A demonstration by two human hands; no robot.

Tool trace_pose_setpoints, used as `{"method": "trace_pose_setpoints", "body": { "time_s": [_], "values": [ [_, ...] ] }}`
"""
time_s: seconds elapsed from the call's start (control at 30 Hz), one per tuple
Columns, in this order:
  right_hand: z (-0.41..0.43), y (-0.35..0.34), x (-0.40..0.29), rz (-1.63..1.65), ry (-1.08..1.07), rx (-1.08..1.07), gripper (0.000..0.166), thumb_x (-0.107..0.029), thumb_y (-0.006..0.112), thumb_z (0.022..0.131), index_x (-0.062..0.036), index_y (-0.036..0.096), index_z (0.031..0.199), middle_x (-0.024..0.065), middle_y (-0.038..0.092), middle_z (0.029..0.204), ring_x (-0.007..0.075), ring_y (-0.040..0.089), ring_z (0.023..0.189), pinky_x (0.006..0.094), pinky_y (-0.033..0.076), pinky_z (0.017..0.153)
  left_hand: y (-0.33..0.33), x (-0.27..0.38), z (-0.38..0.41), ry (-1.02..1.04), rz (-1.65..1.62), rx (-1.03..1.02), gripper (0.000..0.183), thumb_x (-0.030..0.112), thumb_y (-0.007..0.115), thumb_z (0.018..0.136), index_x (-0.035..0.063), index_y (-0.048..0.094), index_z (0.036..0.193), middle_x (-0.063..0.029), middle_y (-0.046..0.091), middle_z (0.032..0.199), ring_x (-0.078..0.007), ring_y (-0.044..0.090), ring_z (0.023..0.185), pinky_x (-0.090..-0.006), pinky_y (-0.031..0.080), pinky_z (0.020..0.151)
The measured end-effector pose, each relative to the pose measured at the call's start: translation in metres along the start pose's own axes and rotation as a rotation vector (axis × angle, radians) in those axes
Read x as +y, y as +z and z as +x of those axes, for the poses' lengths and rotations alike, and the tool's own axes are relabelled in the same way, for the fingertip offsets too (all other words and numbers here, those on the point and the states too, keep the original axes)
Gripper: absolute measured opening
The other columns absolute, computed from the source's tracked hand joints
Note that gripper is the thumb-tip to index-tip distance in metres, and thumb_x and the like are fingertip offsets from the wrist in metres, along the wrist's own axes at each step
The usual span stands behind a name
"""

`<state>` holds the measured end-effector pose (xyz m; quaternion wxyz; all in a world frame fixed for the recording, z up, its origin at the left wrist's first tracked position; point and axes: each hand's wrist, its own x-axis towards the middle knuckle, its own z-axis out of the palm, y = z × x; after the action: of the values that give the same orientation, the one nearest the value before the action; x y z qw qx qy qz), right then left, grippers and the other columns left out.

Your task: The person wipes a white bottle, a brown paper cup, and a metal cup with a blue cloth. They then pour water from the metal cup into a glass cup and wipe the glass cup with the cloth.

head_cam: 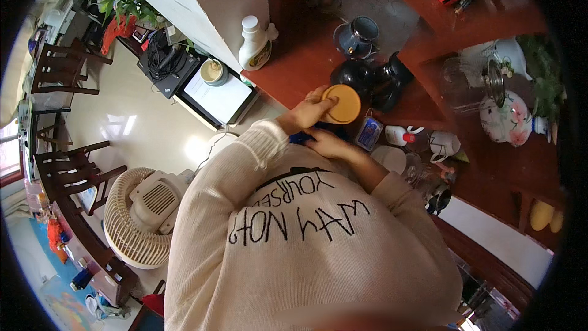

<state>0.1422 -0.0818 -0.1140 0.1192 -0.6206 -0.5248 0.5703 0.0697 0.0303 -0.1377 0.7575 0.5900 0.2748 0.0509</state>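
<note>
My left hand (308, 109) grips a round container with an orange-yellow lid (343, 104), the thumb lying on the lid. Just below it, close to my body, is my right hand (328, 143), its fingers bent. Something dark blue (301, 137), like cloth, shows by its fingertips; whether the hand grips it is hidden. Beyond the container, a glossy black vase (353, 77) is on the reddish-brown wooden shelf (287, 83). A blue-grey ceramic jug (363, 34) stands behind the vase. To the right of the container is a blue-and-white packet (369, 133).
A white plastic bottle (254, 46) stands at the shelf's left corner. Right of my hands are a small red-capped bottle (398, 136), a glass mug (444, 145) and a floral porcelain pot (505, 118). At left are a beige electric fan (138, 216) and wooden chairs (69, 69).
</note>
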Motion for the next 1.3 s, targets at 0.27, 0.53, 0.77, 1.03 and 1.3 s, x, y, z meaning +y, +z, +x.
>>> {"method": "trace_pose_setpoints", "body": {
  "time_s": [0.27,0.53,0.77,1.03,1.3],
  "values": [
    [0.104,0.093,0.157,-0.801,-0.04,0.202,0.054,-0.037,0.034,0.096,-0.0101,0.027,0.141,0.0098,0.033,0.142,0.0182,0.033,0.129,0.029,0.025,0.107,0.056,0.03,0.015,-0.016,0.292,-0.132,0.07,0.05,0.05,0.087,0.004,0.033,0.137,-0.0241,0.039,0.134,-0.0362,0.033,0.129,-0.0386,0.028,0.106],
    [0.066,0.042,0.08,-0.942,0.016,0.43,0.052,-0.038,0.036,0.096,-0.0099,0.028,0.139,0.0078,0.035,0.138,0.0168,0.036,0.124,0.0284,0.028,0.104,0.035,0.063,0.008,-0.018,0.326,-0.09,0.062,0.044,0.055,0.089,0.001,0.04,0.131,-0.0179,0.051,0.125,-0.0257,0.048,0.116,-0.0338,0.037,0.099],
    [0.009,-0.025,-0.021,0.572,-0.048,0.519,0.048,-0.022,0.051,0.093,0.0008,0.038,0.133,0.0181,0.049,0.129,0.0285,0.047,0.116,0.0345,0.035,0.098,-0.033,0.097,0.06,0.126,0.025,0.447,0.051,0.036,0.055,0.089,0.0046,0.044,0.128,-0.0213,0.059,0.111,-0.0301,0.057,0.105,-0.0375,0.044,0.089],
    [-0.005,-0.044,-0.035,0.538,-0.034,0.484,0.058,-0.032,0.049,0.094,-0.0028,0.029,0.14,0.0177,0.045,0.132,0.0292,0.046,0.118,0.0374,0.034,0.1,-0.099,0.124,0.15,0.022,0.266,0.584,0.061,0.046,0.038,0.092,0.0049,0.032,0.137,-0.0283,0.045,0.13,-0.0429,0.043,0.12,-0.0447,0.034,0.101],
    [0.006,-0.052,-0.022,0.545,-0.045,0.544,0.06,-0.032,0.049,0.094,-0.0002,0.029,0.14,0.0177,0.043,0.135,0.0272,0.042,0.122,0.036,0.032,0.102,-0.113,0.125,0.152,0.128,0.262,0.35,0.062,0.052,0.041,0.092,0.0022,0.042,0.128,-0.0153,0.057,0.097,-0.0222,0.053,0.076,-0.0357,0.045,0.07]
  ]
}}
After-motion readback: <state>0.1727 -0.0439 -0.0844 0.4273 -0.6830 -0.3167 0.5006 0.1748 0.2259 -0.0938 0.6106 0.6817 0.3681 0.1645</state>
